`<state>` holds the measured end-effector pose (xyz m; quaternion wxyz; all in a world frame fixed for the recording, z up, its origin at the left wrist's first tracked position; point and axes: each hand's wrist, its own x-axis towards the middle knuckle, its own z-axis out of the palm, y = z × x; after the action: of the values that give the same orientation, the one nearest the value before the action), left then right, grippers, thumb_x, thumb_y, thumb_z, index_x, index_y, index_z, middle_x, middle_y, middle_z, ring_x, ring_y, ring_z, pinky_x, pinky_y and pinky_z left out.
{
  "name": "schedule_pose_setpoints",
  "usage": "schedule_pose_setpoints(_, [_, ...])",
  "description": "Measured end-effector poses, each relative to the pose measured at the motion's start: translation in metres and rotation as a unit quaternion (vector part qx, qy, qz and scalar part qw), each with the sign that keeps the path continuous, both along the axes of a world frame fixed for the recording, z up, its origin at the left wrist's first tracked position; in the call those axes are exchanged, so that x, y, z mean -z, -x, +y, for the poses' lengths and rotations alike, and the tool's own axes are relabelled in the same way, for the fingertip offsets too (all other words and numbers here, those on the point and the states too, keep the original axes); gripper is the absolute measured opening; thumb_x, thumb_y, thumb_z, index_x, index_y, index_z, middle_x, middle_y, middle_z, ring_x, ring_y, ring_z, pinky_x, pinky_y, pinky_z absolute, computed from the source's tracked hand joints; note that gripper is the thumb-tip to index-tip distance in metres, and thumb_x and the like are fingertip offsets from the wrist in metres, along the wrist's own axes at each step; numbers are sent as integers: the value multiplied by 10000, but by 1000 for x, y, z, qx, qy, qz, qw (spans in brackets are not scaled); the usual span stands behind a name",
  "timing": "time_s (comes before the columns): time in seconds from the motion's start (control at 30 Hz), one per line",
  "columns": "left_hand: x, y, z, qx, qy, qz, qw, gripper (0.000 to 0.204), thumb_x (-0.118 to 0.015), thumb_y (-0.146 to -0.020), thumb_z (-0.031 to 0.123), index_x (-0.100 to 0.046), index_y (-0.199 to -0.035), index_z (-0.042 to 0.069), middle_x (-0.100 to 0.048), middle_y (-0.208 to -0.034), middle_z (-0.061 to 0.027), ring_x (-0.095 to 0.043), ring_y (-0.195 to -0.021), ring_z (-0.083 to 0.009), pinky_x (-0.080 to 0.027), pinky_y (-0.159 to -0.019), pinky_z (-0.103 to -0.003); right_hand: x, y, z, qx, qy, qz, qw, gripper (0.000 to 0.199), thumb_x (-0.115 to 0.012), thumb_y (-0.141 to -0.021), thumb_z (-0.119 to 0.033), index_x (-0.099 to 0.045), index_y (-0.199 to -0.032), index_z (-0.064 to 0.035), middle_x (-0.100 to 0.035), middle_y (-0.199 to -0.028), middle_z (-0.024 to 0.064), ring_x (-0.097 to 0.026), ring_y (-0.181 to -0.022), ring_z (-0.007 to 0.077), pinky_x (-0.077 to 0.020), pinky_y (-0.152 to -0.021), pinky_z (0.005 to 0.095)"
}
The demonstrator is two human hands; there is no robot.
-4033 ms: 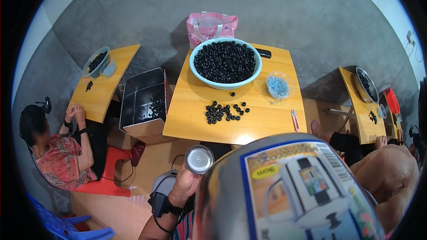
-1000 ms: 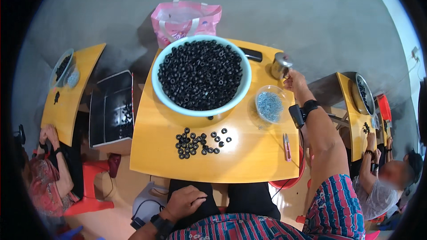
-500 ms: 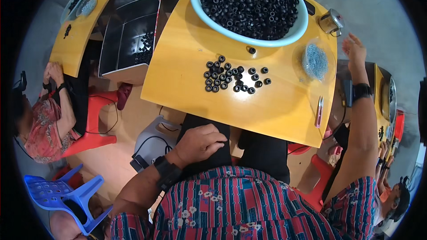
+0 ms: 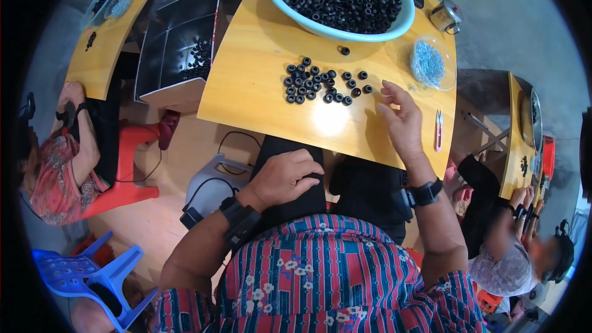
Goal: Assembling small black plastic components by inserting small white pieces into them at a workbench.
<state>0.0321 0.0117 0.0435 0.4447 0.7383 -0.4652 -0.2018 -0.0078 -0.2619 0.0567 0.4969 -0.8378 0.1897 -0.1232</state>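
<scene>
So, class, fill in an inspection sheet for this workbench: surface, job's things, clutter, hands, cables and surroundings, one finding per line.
Surface: yellow wooden table, bright glare spot near its front edge.
Job's things: black rings loose in a cluster mid-table; pale blue bowl heaped with more rings; one stray ring just below the bowl.
Clutter: clear dish of blue bits; small metal tin; pink snips near the right edge.
Hands: right hand open, fingers spread over the table beside the rings; left hand resting on the lap, holding nothing.
Cables: black cord looping on the floor under the table.
Surroundings: other people at neighbouring yellow tables; blue plastic chair; dark tray with rings.
</scene>
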Motion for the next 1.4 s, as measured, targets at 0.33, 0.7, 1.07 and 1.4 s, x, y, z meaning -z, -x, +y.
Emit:
schedule_pose_setpoints(0.33, [1, 3, 3, -30, 26, 5, 999, 159, -687, -741, 114, -653, -891, 72, -579, -809, -81, -601, -746, -270, -493, -662, -352, 13, -27, 30, -29, 187, -16, 982, 590, -672, -731, 51, -496, -1283, -55, -537, -1196, 122, -578, -1017, 214, -510, -803, 280])
schedule_pose_setpoints(0.7, [6, 0, 4, -22, 32, 16, 999, 146, -668, -758, 104, -646, -899, 76, -581, -829, -88, -598, -775, -281, -491, -688, -364, 17, -54, 65, -22, 74, -81, 994, 450, -593, -723, 108, -569, -1149, -34, -588, -1054, 151, -579, -977, 312, -481, -860, 369])
schedule_pose_setpoints(1.07, [8, -1, 3, -28, 57, 21, 998, 139, -682, -744, 111, -646, -875, 79, -593, -803, -101, -598, -767, -297, -494, -687, -373, 12, -71, 13, -130, 222, -69, 964, 660, -619, -780, -321, -418, -1346, -50, -391, -1378, 233, -377, -1268, 388, -317, -1063, 430])
schedule_pose_setpoints(1.4, [7, -1, 4, -24, 51, 21, 998, 138, -676, -751, 93, -638, -882, 71, -587, -822, -91, -599, -773, -287, -493, -690, -365, 14, -82, 33, -274, 240, -112, 924, 1002, -700, -625, -617, -372, -1347, -5, -370, -1384, 233, -336, -1278, 418, -280, -1079, 461])
